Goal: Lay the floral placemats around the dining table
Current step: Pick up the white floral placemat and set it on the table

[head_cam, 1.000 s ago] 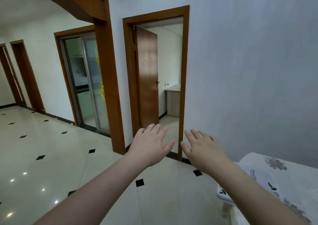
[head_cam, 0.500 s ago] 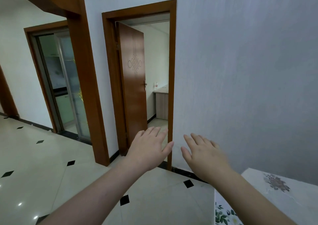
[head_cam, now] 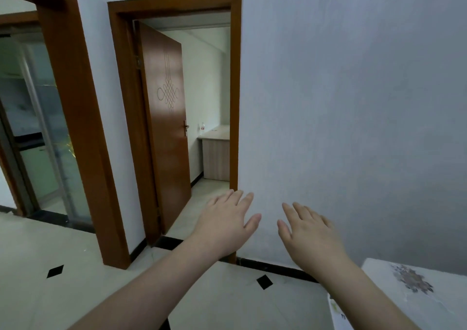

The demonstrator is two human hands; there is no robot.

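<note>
Currently: no placemat in hand, laying not evidenced

Both hands are empty. The left hand (head_cam: 228, 225) and right hand (head_cam: 309, 236) are held out flat in the air, fingers straight, palms down, touching nothing. Only 1 corner of the dining table (head_cam: 374, 274) shows at lower right, under a pale cover with a faded flower motif (head_cam: 410, 278). A green-printed edge (head_cam: 337, 310), possibly a floral placemat, overhangs its near side. By my judgement, most of the laying remains.
</note>
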